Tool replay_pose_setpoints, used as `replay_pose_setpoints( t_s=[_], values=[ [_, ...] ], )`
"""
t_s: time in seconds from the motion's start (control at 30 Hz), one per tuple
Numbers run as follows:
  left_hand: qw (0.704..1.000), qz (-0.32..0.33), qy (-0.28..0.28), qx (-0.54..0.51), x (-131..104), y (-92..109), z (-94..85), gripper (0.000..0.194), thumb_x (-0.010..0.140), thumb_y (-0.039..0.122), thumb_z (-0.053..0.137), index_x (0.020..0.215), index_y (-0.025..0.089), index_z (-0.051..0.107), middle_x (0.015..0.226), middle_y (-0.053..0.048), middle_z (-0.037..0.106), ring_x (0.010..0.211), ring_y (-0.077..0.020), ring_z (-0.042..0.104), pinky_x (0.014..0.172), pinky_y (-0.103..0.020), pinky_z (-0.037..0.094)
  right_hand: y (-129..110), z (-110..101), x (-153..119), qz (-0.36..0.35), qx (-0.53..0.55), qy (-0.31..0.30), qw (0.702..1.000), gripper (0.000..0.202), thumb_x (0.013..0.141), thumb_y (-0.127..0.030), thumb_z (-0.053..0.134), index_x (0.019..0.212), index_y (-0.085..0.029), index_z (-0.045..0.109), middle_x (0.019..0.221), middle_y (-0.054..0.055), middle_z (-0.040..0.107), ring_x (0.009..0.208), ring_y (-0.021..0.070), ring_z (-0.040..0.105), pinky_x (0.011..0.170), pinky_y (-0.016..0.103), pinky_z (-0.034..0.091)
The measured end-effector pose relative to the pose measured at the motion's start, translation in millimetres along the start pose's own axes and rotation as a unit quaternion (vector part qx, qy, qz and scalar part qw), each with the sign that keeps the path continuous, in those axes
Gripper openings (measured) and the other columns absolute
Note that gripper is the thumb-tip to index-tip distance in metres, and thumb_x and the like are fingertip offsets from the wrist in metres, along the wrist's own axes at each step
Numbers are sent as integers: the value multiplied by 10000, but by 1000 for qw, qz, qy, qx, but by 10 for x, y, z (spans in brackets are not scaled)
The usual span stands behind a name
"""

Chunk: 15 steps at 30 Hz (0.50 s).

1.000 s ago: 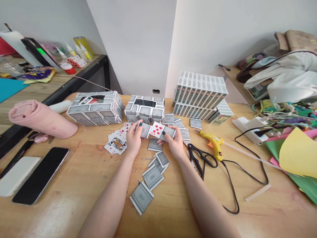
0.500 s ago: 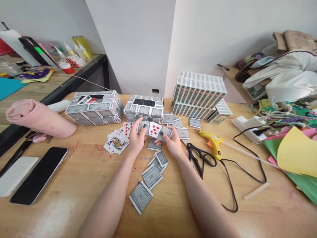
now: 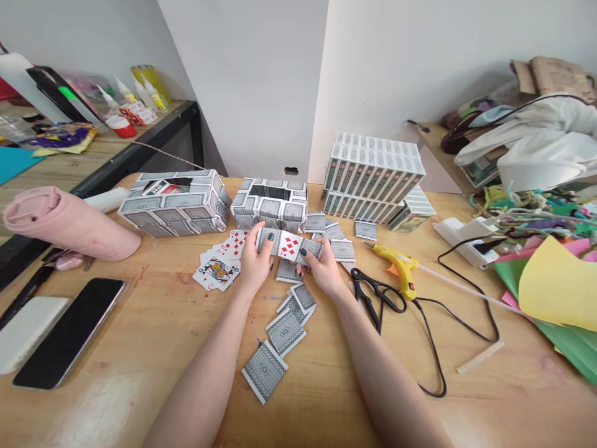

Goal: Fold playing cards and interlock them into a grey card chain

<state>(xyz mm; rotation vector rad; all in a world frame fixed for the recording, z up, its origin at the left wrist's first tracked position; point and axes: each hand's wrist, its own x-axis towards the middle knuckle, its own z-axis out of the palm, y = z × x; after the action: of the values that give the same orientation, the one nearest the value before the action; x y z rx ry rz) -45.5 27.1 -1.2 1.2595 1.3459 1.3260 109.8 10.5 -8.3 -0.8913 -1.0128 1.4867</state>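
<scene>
Head view: left hand and right hand both pinch strip of cards, held just above table in front of card box. Better grip by edges, keep strip flat, no bend at joints. Cards thin, glossy, rectangular, grey patterned backs; one red diamonds face up. Loose cards lie below hands. Scissors near right hand.

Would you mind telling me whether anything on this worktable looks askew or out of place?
Yes: the stack of card packs leans to the right, one pack propped against its end. Loose playing cards lie scattered at odd angles below both hands, left and right.
</scene>
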Motion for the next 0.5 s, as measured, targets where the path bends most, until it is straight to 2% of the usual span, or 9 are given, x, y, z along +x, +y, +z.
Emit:
replay_pose_setpoints(
  t_s=[0.13, 0.23, 0.33, 0.5],
  values=[
    [1000, 1, 2, 26, 0, -19, -5, 482, 830, 463, 522, 1248, 234, 450, 760, -4, 506, 450, -38, 408, 381, -167, 387, -46, -3, -9, -11, -29, -2, 1000, 263, 816, -304, 536, 848, -248, 281, 600, -74, 565, 423, 86, 514, 410, 207, 407],
    [998, 17, -6, 60, -3, -32, -13, 455, 842, 451, 507, 1240, 236, 458, 964, -59, 559, 520, -51, 492, 447, -190, 467, -56, -7, -15, -15, -62, 2, 998, 241, 817, -297, 522, 843, -246, 288, 583, -71, 551, 402, 87, 488, 384, 200, 355],
    [996, 34, -12, 87, -8, -45, -16, 431, 853, 445, 490, 1229, 237, 469, 1125, -86, 538, 560, -54, 516, 487, -205, 504, -42, -8, -15, -17, -73, 7, 997, 232, 813, -288, 519, 849, -246, 293, 577, -71, 546, 392, 91, 477, 376, 205, 340],
    [995, 40, -8, 91, -13, -81, 1, 447, 857, 459, 475, 1236, 223, 454, 1077, -85, 554, 561, -57, 514, 488, -196, 492, -21, 1, -13, -22, -67, 15, 997, 237, 816, -300, 517, 843, -247, 288, 579, -75, 549, 383, 91, 475, 367, 211, 335]
  ],
)
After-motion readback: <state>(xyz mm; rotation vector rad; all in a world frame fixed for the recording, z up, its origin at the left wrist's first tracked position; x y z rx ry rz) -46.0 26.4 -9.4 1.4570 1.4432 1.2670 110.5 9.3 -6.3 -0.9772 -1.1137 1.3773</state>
